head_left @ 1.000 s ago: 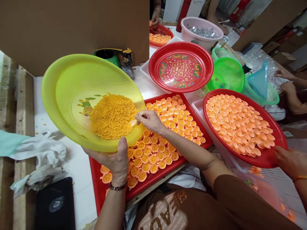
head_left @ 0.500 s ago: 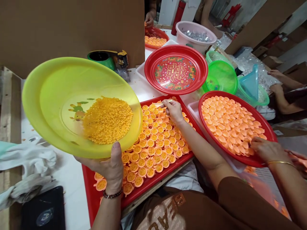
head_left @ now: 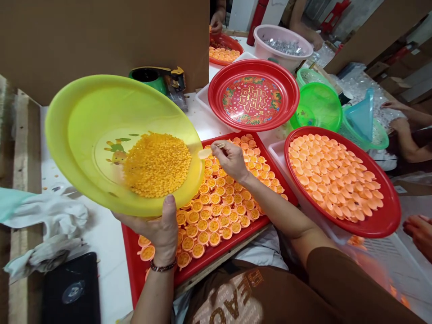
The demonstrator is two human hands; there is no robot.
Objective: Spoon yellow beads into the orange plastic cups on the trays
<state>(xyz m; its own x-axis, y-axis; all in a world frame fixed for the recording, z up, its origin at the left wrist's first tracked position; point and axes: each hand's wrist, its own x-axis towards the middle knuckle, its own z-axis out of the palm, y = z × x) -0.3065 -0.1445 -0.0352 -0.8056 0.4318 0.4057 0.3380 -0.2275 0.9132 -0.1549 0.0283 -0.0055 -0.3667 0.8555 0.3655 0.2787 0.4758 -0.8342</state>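
My left hand [head_left: 158,231] grips the lower rim of a yellow-green basin [head_left: 87,112], tilted toward me above the table. Small orange-yellow beads [head_left: 158,166] lie heaped in its lower right part. In my right hand [head_left: 231,159] is a small pale spoon [head_left: 205,153], its bowl just at the basin's right rim; I cannot make out anything in it. Beneath both hands, a red tray [head_left: 135,270] carries many small orange cups [head_left: 213,238], a good number with yellow beads inside. The basin hides the tray's upper left part.
A patterned red round tray [head_left: 253,96] stands behind. To the right, another red round tray [head_left: 388,211] bears orange cup-like pieces, with a co-worker's hand [head_left: 420,234] nearby. Cloth gloves [head_left: 64,216] and a black flat object [head_left: 72,288] lie at left. A cardboard panel [head_left: 101,36] rises behind.
My right hand with the spoon has moved left from over the cups to the basin's rim. The co-worker's hand has left the right-hand round tray. The whole view has shifted slightly.
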